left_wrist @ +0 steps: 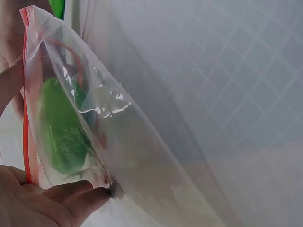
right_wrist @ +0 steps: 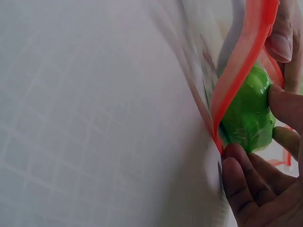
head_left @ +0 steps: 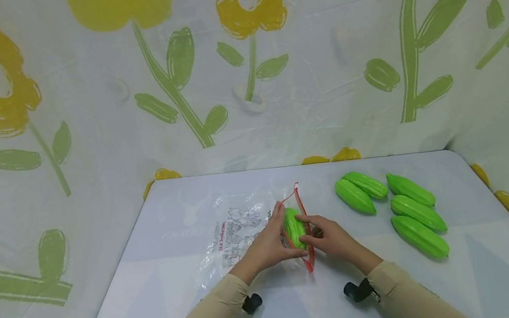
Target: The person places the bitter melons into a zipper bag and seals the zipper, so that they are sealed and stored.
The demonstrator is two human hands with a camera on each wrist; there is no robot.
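A clear zip bag (head_left: pixel 240 241) with a red closure strip and printed drawings lies on the table, its mouth spread towards the right. My left hand (head_left: pixel 268 244) holds the bag at the mouth, thumb near the lower edge and fingers along the upper one. In the mouth sits a green ridged fruit (head_left: pixel 293 227), star-fruit-like, seen through the film in the left wrist view. My right hand (head_left: pixel 332 237) grips its end; the right wrist view shows the thumb and fingertips against the green fruit (right_wrist: pixel 251 111) beside the red strip (right_wrist: pixel 241 66).
On the right of the white table (head_left: pixel 152 217) lie several more green fruits: a pair (head_left: pixel 360 194) touching at the back and a row (head_left: pixel 417 212) nearer the right edge. A flowered curtain (head_left: pixel 316 102) surrounds the table's back and sides.
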